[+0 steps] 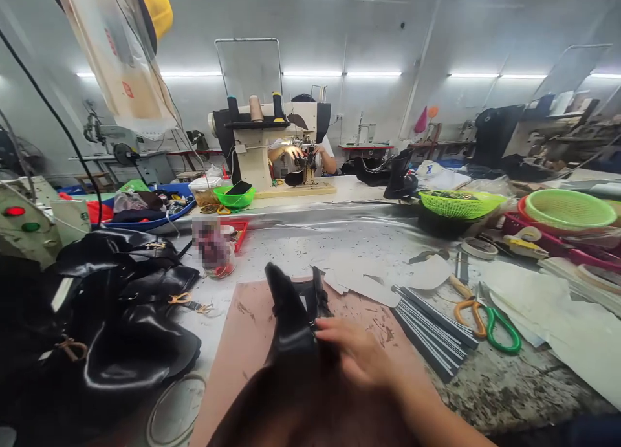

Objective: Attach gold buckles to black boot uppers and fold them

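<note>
A black leather boot upper (294, 334) with a strap and small buckle stands over the pink board (242, 330), its narrow end pointing away from me. My right hand (361, 353) lies along its right side, fingertips pressed near the buckle and the fingers closed against the leather. The near part of the upper is dark and blurred. My left hand does not show. To the left lies a heap of similar black leather uppers (140, 330), some tied with tan cords. Dark strips with white lines (431, 327) lie right of the board.
Green-handled scissors (504, 330) and orange-handled scissors (470, 314) lie right, among white sheets (577, 330). A jar (216, 256) stands behind the board. Baskets (570, 207) line the far right. Across the table, another person's hands (305, 152) work at a sewing machine (252, 149).
</note>
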### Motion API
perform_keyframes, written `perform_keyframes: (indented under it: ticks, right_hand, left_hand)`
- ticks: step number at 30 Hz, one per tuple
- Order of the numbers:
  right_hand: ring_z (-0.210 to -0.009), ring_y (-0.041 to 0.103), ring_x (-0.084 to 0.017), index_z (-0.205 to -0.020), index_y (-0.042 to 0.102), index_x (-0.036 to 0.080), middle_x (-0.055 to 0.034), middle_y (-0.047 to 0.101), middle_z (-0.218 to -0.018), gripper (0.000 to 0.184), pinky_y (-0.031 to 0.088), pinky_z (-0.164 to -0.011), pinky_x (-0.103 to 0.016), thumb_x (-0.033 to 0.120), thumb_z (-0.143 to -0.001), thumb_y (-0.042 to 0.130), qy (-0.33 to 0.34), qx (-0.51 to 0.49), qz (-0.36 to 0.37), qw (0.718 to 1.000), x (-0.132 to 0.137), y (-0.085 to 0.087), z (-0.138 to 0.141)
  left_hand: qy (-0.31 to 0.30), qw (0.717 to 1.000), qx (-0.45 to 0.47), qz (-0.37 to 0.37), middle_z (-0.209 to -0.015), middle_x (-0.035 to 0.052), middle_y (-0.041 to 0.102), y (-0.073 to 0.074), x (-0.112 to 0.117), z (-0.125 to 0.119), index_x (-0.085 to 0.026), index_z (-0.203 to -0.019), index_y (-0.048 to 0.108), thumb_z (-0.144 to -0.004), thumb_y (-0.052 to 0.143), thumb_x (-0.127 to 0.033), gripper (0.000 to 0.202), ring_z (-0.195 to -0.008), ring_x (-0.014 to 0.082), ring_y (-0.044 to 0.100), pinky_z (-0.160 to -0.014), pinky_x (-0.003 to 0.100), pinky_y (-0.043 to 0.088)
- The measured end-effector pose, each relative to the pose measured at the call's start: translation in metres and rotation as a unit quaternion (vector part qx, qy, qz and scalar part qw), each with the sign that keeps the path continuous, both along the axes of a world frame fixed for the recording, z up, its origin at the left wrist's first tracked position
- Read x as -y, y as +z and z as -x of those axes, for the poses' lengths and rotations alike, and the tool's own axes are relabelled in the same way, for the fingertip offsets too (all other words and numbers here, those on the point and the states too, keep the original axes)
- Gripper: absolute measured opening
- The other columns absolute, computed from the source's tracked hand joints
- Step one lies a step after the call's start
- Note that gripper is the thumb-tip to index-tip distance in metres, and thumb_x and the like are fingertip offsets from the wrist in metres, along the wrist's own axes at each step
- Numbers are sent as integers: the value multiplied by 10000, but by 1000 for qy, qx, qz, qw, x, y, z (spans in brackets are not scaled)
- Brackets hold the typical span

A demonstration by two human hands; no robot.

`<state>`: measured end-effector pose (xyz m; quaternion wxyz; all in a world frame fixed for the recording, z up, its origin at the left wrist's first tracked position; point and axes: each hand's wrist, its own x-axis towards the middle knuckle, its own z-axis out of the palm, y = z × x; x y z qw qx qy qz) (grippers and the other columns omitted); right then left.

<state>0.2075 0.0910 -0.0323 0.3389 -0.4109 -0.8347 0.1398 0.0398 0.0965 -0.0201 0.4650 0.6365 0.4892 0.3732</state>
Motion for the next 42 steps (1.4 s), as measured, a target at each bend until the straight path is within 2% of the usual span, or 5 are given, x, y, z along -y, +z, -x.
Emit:
perform_keyframes:
  ticks: [11,21,26,34,42]
  right_hand:
    - [-977,570,-204,-1122,540,166,-73,556,-1154,278,481,-828,-420,304,-881,535,-250,214,227,917,-126,26,-52]
    - [-835,613,-238,-855,602,172,-68,665,-841,175,468,-706,-345,310,-779,528,-181,152,221,946,-45,75,-40]
    - [-598,634,-245,-851,546,171,-76,665,-689,381,498,-549,-348,508,-688,473,-180,-310,314,879,26,37,-66]
    - [-772,609,-224,-646,531,231,-80,641,-831,101,488,-658,-304,266,-723,475,-198,-22,-44,979,63,-17,-60]
    - [-632,604,-205,-1065,570,107,-72,643,-728,429,487,-590,-301,103,-709,332,-231,72,67,968,37,-27,-50]
  left_hand:
    - [-24,958,-258,-124,-1479,18,230,-22,10,7,-292,-1415,178,-698,592,-448,842,-1335,357,189,-1076,500,210]
    - [-60,917,-349,-184,-1443,28,312,-34,12,5,-290,-1374,298,-760,517,-513,688,-1332,345,199,-1089,508,180]
    - [-77,927,-342,-137,-1378,44,410,-23,23,4,-287,-1327,374,-776,494,-511,607,-1257,322,348,-1044,458,285]
    - [-94,899,-397,-158,-1311,73,478,-13,27,0,-250,-1288,427,-773,518,-468,566,-1180,304,441,-992,419,346]
    - [-106,886,-410,-191,-1307,35,490,-13,25,0,-284,-1224,484,-756,561,-430,497,-1174,287,455,-963,405,372]
